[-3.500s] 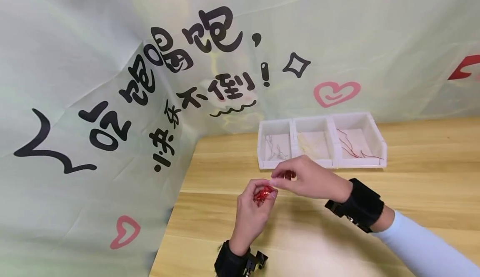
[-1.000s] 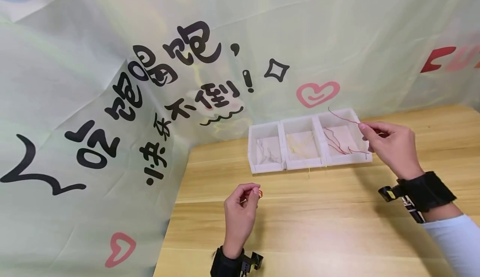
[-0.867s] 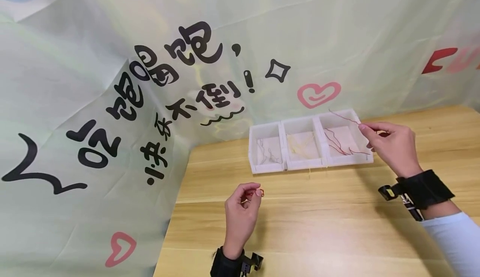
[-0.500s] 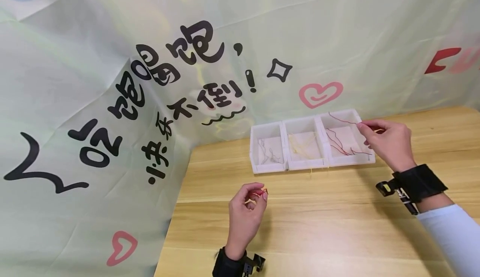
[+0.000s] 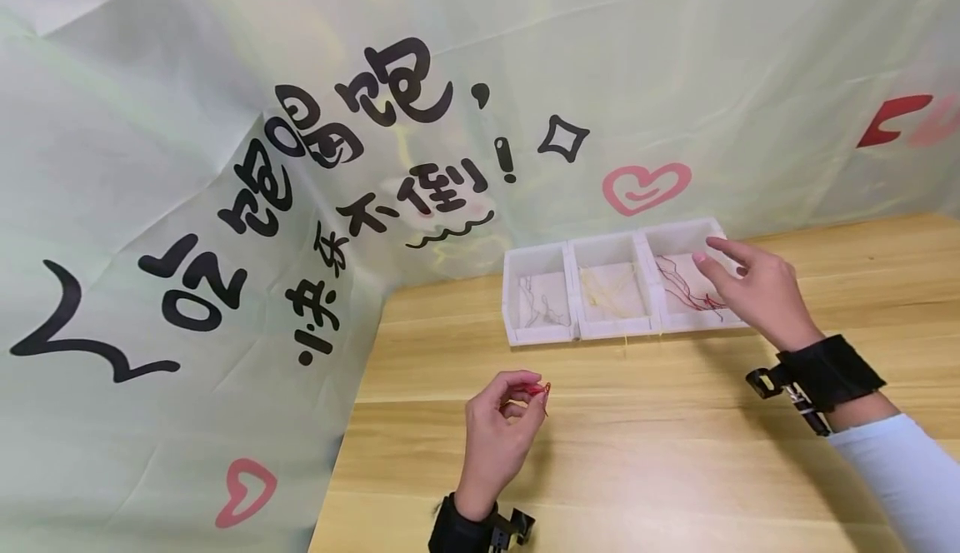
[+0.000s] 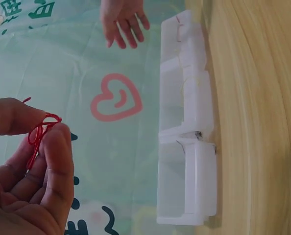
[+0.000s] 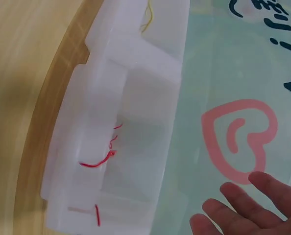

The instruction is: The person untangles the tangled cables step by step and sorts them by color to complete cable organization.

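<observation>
My left hand (image 5: 495, 432) is raised over the table and pinches a small looped bunch of red string (image 6: 40, 132) between thumb and fingertips. Part of the bunch lies behind the fingers. Above the right-hand white bin (image 5: 678, 238), my right hand (image 5: 768, 295) has its fingers spread and holds nothing. Several red strings (image 5: 686, 293) lie in that bin, and one red end (image 7: 94, 164) hangs over its front wall in the right wrist view.
Beside it stand a middle white bin (image 5: 606, 246) with yellow strings (image 5: 609, 288) and a left white bin (image 5: 536, 257) with greyish strings (image 5: 542, 307). They rest on a wooden table (image 5: 637, 445), close to a printed cloth backdrop (image 5: 750, 103).
The hands were together over the red bunch; then my right hand carried one red string to the right-hand bin. It has now let go of the string, and its fingers have opened.
</observation>
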`<act>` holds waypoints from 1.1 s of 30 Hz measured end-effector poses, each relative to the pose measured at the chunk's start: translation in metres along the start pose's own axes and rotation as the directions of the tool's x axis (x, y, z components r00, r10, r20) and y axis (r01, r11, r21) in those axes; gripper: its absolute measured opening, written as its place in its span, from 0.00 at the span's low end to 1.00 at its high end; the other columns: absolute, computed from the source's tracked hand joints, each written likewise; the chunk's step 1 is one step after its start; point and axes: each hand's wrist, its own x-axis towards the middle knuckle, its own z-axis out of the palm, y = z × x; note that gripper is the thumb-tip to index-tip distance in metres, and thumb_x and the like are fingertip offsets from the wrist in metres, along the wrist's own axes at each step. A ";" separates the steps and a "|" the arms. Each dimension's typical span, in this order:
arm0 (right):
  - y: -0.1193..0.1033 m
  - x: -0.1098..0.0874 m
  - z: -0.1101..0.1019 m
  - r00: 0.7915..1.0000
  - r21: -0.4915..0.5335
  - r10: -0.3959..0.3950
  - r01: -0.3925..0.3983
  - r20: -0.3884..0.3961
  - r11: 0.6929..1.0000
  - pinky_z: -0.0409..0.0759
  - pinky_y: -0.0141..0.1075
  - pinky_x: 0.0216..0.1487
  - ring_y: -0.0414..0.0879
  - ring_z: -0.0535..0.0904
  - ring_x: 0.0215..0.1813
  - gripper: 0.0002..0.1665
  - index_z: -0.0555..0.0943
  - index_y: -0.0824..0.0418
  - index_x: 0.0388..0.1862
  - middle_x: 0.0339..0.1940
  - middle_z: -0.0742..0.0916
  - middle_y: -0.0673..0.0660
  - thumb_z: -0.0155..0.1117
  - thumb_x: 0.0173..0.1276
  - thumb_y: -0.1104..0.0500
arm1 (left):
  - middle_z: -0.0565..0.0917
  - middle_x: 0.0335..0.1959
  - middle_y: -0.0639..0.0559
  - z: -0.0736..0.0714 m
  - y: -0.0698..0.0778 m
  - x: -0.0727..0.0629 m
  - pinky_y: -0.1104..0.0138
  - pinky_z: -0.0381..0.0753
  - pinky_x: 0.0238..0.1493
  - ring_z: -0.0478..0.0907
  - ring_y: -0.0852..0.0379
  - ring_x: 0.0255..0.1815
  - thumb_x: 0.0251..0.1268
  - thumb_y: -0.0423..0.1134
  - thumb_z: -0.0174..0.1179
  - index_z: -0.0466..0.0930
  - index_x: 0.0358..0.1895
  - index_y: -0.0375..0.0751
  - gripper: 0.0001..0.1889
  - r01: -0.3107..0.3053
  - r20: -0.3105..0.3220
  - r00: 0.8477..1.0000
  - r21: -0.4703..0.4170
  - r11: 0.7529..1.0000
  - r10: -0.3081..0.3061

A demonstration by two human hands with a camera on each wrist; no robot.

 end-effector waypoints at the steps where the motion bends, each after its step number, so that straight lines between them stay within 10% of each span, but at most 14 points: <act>1: -0.002 -0.001 0.000 1.000 0.003 -0.005 0.005 0.003 1.000 0.68 0.62 0.52 0.75 0.74 0.56 0.34 0.74 0.69 0.69 0.67 0.74 0.76 0.58 0.77 0.45 | 0.87 0.37 0.50 0.000 0.000 0.000 0.61 0.85 0.34 0.85 0.53 0.35 0.63 0.26 0.68 0.84 0.47 0.43 0.12 -0.003 0.005 1.000 -0.002 1.000 0.003; 13: -0.049 -0.029 0.029 0.963 0.116 -0.267 0.261 0.046 0.958 0.75 0.24 0.45 0.49 0.82 0.50 0.17 0.84 0.60 0.58 0.52 0.88 0.58 0.68 0.71 0.59 | 0.88 0.37 0.51 0.006 0.004 -0.001 0.60 0.86 0.38 0.87 0.49 0.36 0.65 0.26 0.66 0.81 0.51 0.41 0.13 -0.020 0.048 0.999 -0.059 0.998 0.023; 18: -0.079 -0.059 0.058 0.817 0.264 -0.497 0.430 0.294 0.863 0.82 0.36 0.45 0.39 0.83 0.44 0.11 0.86 0.57 0.51 0.45 0.89 0.47 0.68 0.71 0.60 | 0.88 0.37 0.50 0.012 0.007 0.001 0.60 0.86 0.36 0.86 0.50 0.35 0.66 0.29 0.66 0.82 0.50 0.42 0.11 -0.060 0.058 0.996 -0.052 0.997 0.063; 23: -0.094 -0.082 0.078 0.686 0.385 -0.561 0.415 0.463 0.824 0.80 0.32 0.33 0.32 0.80 0.32 0.03 0.85 0.48 0.41 0.32 0.85 0.37 0.66 0.74 0.55 | 0.88 0.35 0.49 0.019 0.008 0.003 0.63 0.85 0.33 0.85 0.56 0.31 0.69 0.33 0.65 0.82 0.51 0.42 0.10 -0.155 0.076 0.985 0.026 0.988 0.153; 27: -0.091 -0.081 0.072 0.696 0.360 -0.577 0.454 0.427 0.815 0.72 0.28 0.24 0.29 0.70 0.24 0.08 0.83 0.45 0.34 0.23 0.78 0.35 0.66 0.73 0.58 | 0.87 0.32 0.53 0.016 0.005 0.005 0.68 0.83 0.31 0.81 0.61 0.28 0.70 0.32 0.65 0.83 0.51 0.43 0.10 -0.249 0.069 0.968 0.164 0.955 0.241; 33: -0.088 -0.082 0.064 0.779 0.290 -0.522 0.441 0.346 0.850 0.79 0.31 0.32 0.32 0.78 0.30 0.09 0.85 0.50 0.37 0.29 0.83 0.37 0.68 0.69 0.65 | 0.85 0.34 0.54 0.023 0.006 0.007 0.72 0.81 0.34 0.80 0.62 0.30 0.71 0.32 0.63 0.86 0.45 0.40 0.05 -0.328 0.108 0.944 0.216 0.920 0.312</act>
